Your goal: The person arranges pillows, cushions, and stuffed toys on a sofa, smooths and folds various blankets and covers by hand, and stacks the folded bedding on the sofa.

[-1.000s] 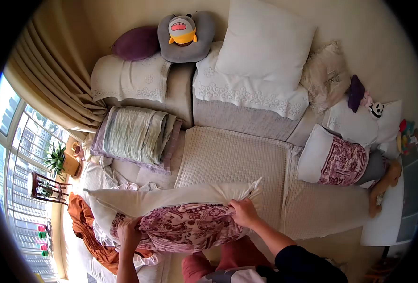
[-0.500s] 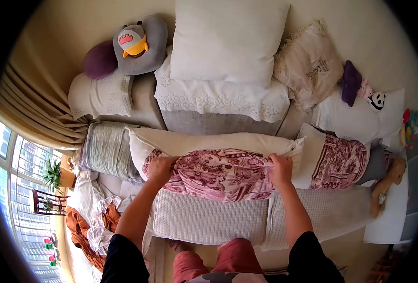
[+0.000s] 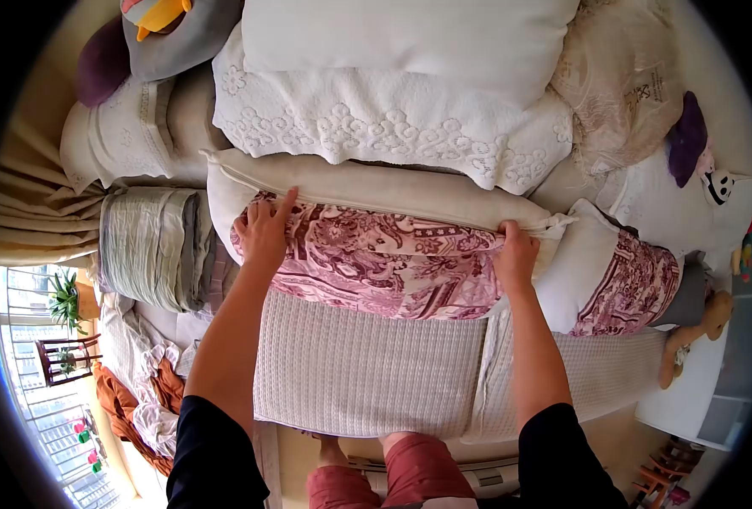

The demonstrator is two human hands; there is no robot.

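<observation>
A pink and burgundy patterned cover (image 3: 401, 271) lies across the front of a long off-white cushion (image 3: 393, 188), which stands on the sofa. A seam, perhaps a zip, runs along the cushion's top side, just above the cloth. My left hand (image 3: 263, 231) rests on the cover's upper left part with its fingers spread, the index finger reaching to the seam. At the opposite upper corner, my right hand (image 3: 516, 257) is closed on the cover's edge, thumb and fingers together. The cloth between both hands is fairly flat, with a few creases.
Behind stand a large white cushion (image 3: 401, 42) and a lace-edged cloth (image 3: 376, 127) over the backrest. Folded pale bedding (image 3: 151, 246) sits left; another cushion with a patterned cloth (image 3: 634, 284) leans right. The waffle-textured seat (image 3: 367, 365) lies in front.
My view has come closer and lower. The bunched patterned cover is now spread flatter over the cushion. My left hand has gone from a closed grip to spread fingers.
</observation>
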